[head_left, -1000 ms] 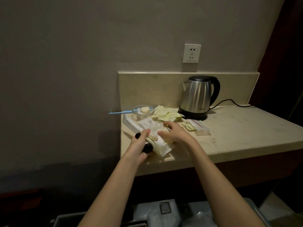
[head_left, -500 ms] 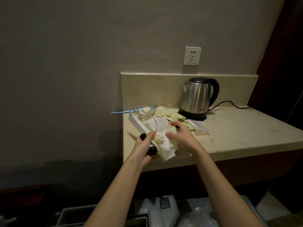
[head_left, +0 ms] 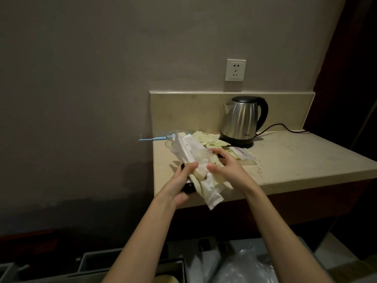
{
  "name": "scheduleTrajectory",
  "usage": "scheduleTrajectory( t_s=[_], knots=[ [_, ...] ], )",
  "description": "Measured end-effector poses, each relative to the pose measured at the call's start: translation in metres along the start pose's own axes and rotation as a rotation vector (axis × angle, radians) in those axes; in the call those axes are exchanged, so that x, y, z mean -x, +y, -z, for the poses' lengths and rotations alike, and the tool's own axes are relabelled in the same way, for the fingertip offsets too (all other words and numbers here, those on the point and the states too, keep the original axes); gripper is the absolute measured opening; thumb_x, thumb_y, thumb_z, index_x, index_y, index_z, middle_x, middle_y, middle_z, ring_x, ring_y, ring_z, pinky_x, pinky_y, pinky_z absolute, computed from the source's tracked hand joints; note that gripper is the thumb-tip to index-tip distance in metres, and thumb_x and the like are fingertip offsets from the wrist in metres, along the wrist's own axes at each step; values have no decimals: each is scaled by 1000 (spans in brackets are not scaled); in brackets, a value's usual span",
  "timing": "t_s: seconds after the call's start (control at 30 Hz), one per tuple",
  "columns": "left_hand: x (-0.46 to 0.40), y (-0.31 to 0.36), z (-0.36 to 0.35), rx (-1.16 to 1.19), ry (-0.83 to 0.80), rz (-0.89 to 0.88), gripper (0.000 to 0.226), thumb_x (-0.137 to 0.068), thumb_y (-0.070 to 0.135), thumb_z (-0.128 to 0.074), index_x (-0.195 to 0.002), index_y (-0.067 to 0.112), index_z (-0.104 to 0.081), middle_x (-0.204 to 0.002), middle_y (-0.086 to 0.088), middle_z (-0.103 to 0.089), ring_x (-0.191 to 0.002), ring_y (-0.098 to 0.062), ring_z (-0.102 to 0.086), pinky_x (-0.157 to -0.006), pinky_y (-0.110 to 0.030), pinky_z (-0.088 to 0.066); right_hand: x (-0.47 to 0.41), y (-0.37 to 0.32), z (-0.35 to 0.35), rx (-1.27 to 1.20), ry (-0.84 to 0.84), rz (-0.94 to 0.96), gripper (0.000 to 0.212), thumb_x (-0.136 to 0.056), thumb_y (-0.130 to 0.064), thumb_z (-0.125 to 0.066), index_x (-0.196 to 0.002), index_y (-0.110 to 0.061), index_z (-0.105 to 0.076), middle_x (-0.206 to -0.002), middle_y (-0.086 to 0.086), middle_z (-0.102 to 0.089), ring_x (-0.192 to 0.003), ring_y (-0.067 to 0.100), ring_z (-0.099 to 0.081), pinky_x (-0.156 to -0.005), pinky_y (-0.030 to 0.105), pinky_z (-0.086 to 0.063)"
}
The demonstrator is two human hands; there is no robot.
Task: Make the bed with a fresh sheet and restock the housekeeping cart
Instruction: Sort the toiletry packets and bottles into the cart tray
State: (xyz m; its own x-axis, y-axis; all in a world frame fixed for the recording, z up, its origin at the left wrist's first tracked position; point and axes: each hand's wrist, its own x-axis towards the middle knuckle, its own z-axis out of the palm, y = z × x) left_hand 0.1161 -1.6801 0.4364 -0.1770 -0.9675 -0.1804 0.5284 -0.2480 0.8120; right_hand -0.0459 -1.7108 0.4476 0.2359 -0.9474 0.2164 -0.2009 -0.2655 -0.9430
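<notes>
Hands clamped on the packet bundle at the worktop's front-left corner.
Left hand [head_left: 179, 184] and right hand [head_left: 226, 170] grip the packet bundle [head_left: 195, 160], long axis slanting far-left to near-right, lower end overhanging the worktop [head_left: 306, 160] edge; bare room lies right.

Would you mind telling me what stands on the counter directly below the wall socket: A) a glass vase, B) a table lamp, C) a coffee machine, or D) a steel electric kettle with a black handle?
D: the steel electric kettle, black handle and lid, sits on its base on the counter under the wall socket.
</notes>
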Motion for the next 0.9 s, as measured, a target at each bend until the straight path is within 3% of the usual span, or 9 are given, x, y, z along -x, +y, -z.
scheduleTrajectory(
  t_s=[0.13,0.2,0.3,0.43,0.53,0.6,0.7,0.8,0.9],
  knots=[
    [12,5,1,-85,-53,-33,52,-78,25,-68,-127,11,-55,-95,-13,-71,-81,-24,-71,-65,-36,-58,2,-15,0,15,-34,46,42,-85,-10,-67,-122,-26,-56,-119,-4,-61,-108,8,-59,-81,25,-54],
    [19,5,6,-77,-65,-16,68,-69,30,-78,-130,11,-54,-105,-14,-70,-94,-28,-68,-78,-41,-56,6,-23,-5,25,-66,49,42,-85,-13,-68,-120,-33,-56,-118,-5,-61,-111,15,-58,-86,33,-54],
    [36,6,15,-88,-35,-18,73,-59,38,-80,-126,16,-59,-109,-14,-68,-104,-31,-63,-86,-49,-53,14,-37,-15,28,-109,60,43,-86,-16,-67,-122,-35,-55,-116,-13,-58,-110,11,-55,-80,26,-55],
    [73,17,29,-117,-48,-71,72,-55,41,-77,-122,20,-61,-106,-11,-69,-98,-27,-65,-88,-49,-53,27,-56,-40,50,-143,38,44,-84,-20,-69,-115,-48,-55,-125,-5,-56,-121,22,-51,-92,49,-51],
    [113,29,46,-12,-72,-120,55,-71,28,-67,-124,15,-58,-101,-11,-71,-88,-22,-68,-89,-42,-51,46,-77,-75,43,-180,57,40,-88,-15,-65,-116,-41,-54,-117,-9,-57,-109,8,-55,-80,30,-54],
    [145,35,63,28,-50,-126,51,-73,26,-65,-123,15,-58,-103,-12,-70,-91,-24,-67,-95,-44,-48,63,-92,-105,20,-212,67,39,-89,-10,-62,-118,-36,-53,-110,-10,-58,-100,4,-58,-74,23,-55],
    [197,41,95,66,19,-116,43,-74,25,-72,-115,15,-63,-100,-13,-70,-92,-26,-65,-99,-49,-44,94,-110,-156,20,-249,55,42,-89,-10,-62,-124,-31,-50,-108,-11,-58,-98,6,-60,-75,25,-56],
    [256,42,136,67,62,-114,54,-62,30,-78,-114,18,-66,-105,-15,-69,-96,-29,-64,-100,-53,-44,137,-124,-211,-4,-279,36,43,-89,-13,-62,-125,-32,-49,-109,-9,-60,-96,5,-63,-72,23,-56],
    [323,42,183,85,90,-110,58,-64,29,-75,-119,14,-63,-101,-15,-70,-89,-27,-67,-86,-46,-55,189,-137,-273,-31,-298,20,44,-90,-13,-62,-127,-31,-47,-112,-1,-62,-98,11,-64,-76,29,-57]
  ],
)
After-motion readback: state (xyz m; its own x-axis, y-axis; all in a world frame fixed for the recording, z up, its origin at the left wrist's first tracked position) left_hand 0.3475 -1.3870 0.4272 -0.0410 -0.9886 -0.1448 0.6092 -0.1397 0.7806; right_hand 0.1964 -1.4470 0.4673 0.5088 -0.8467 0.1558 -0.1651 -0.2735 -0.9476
